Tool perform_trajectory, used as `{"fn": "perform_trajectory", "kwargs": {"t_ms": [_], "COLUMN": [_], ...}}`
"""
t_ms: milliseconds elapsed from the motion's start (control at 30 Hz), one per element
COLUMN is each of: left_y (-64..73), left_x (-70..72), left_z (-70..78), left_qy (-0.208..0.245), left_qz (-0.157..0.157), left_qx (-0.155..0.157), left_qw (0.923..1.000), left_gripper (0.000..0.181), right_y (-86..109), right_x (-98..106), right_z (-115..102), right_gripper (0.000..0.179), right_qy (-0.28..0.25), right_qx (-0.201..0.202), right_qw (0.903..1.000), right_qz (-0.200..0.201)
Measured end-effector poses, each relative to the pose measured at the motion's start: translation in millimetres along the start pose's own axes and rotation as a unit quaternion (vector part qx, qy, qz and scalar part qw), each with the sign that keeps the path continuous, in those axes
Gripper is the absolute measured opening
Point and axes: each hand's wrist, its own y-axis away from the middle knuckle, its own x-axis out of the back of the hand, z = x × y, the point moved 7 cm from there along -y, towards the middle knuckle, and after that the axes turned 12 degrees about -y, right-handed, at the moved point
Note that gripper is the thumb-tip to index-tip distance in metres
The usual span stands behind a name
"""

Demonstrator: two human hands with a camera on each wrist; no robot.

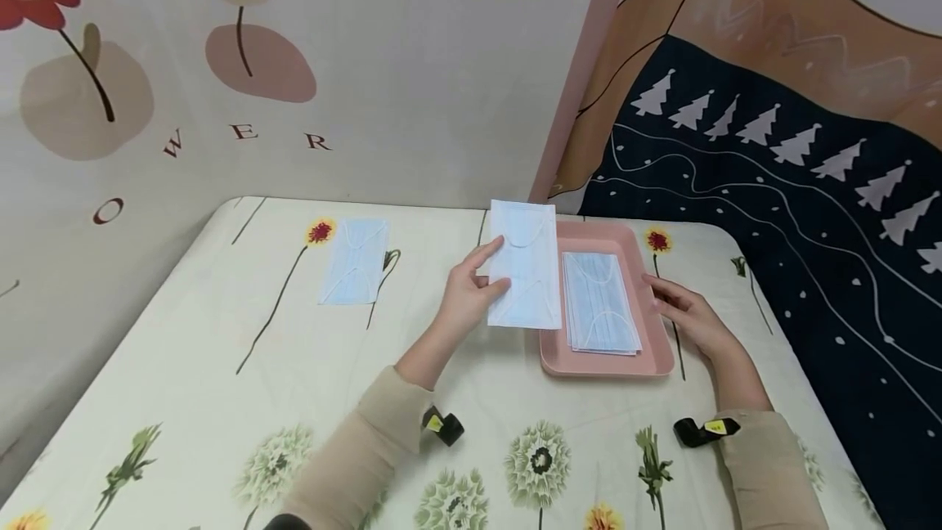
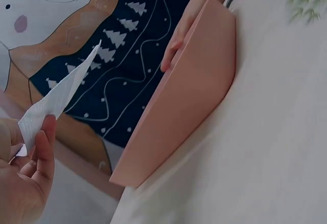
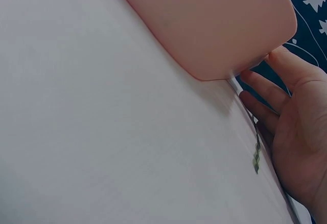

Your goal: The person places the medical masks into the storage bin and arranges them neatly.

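Note:
Between thumb and fingers, my left hand (image 1: 471, 289) pinches a light blue face mask (image 1: 526, 268) by its left side. The mask is raised above the table, beside and partly in front of the pink tray (image 1: 607, 366). Seen edge-on in the left wrist view, the mask (image 2: 61, 89) tilts upward from the fingers. A small stack of similar masks (image 1: 599, 305) lies inside the tray. My right hand (image 1: 692, 317) is at the tray's right side, its fingertips touching the wall with fingers extended. In the right wrist view, those fingers (image 3: 263, 89) meet the tray's outer edge.
Another blue face mask (image 1: 356, 262) lies flat on the left part of the table. A flower-print cloth (image 1: 434, 358) covers the table. A pale printed wall hanging (image 1: 427, 64) and a dark one with tree shapes (image 1: 736, 170) stand behind and to the right.

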Motion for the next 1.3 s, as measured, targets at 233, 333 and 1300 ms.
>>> {"fn": "perform_trajectory", "kwargs": {"t_ms": [233, 333, 1300], "left_y": [-5.2, -6.9, -26.0], "left_x": [-33.7, -47.3, -130.9], "left_z": [2.6, 2.7, -10.2], "left_qy": [0.000, -0.005, -0.184], "left_qz": [-0.017, -0.019, 0.005], "left_qx": [-0.018, -0.014, -0.009], "left_qw": [0.9997, 0.9997, 0.9828], "left_gripper": [0.066, 0.066, 0.060], "right_y": [-1.0, -1.6, -1.5], "right_x": [-2, -2, 2], "right_z": [-1, -1, 3], "right_gripper": [0.053, 0.053, 0.051], "right_qy": [0.003, 0.002, 0.022], "right_qx": [0.004, 0.001, -0.007], "right_qw": [1.0000, 1.0000, 0.9997], "right_qz": [-0.004, -0.004, -0.004]}}
